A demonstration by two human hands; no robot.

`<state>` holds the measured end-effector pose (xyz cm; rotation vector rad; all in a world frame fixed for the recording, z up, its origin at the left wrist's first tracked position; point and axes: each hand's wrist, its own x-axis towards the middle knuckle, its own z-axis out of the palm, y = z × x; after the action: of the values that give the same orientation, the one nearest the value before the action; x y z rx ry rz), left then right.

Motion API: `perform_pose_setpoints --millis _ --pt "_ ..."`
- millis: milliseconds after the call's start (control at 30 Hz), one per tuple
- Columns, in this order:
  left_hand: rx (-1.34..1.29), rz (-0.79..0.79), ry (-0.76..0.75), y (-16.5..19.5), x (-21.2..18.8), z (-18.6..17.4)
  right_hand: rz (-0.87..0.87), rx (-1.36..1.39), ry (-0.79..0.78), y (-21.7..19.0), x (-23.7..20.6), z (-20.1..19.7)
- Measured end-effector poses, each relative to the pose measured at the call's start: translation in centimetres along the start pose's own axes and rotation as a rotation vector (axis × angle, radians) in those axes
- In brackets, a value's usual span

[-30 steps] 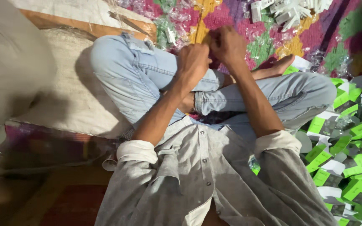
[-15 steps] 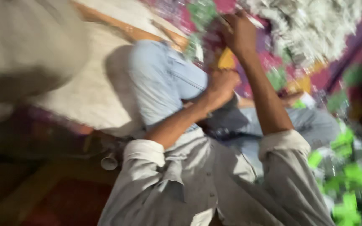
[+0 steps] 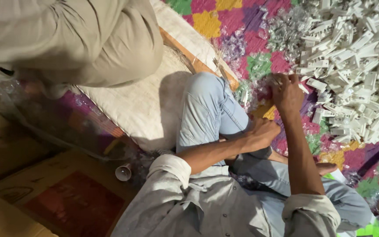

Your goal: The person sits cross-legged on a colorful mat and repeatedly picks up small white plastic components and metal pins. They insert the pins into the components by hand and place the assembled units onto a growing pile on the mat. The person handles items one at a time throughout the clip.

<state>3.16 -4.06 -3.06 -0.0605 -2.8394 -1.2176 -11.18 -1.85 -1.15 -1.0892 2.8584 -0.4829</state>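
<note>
I sit cross-legged in light blue jeans (image 3: pixel 202 114) on a patchwork mat (image 3: pixel 224 22). My right hand (image 3: pixel 286 91) reaches forward to the edge of a big pile of white plastic parts (image 3: pixel 356 57), its fingers curled among clear plastic bits (image 3: pixel 253 94). Whether it grips a piece is hidden by the fingers. My left hand (image 3: pixel 265 131) is closed in a loose fist and rests against my lower leg, just below the knee. Nothing shows in it.
Another person in beige clothes (image 3: pixel 66 39) crouches at the upper left beside a cream woven mat (image 3: pixel 145 101). Cardboard boxes (image 3: pixel 44 193) and a small white cup (image 3: pixel 123 172) lie at the lower left. Green and white packets (image 3: pixel 369 230) show at the bottom right.
My hands were together in front of my knees. The right hand has reached out to the white parts pile, the left has dropped onto my leg, and the view has swung right.
</note>
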Motion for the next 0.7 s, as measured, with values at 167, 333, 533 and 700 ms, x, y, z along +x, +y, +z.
perform_pose_setpoints --millis 167,333,533,700 --pt "0.076 -0.055 -0.015 0.4 0.3 0.0 0.016 -0.1 -0.1 -0.3 0.8 0.0" --pt "0.115 -0.003 0.011 0.2 -0.2 0.1 0.027 -0.224 -0.088 -0.4 1.1 1.2" --pt "0.059 -0.083 -0.035 0.1 0.4 -1.9 0.109 -0.17 -0.035 -0.5 1.0 1.2" --pt "-0.083 -0.245 0.122 -1.2 1.7 -5.7 0.051 0.23 0.161 1.9 -1.2 -0.3"
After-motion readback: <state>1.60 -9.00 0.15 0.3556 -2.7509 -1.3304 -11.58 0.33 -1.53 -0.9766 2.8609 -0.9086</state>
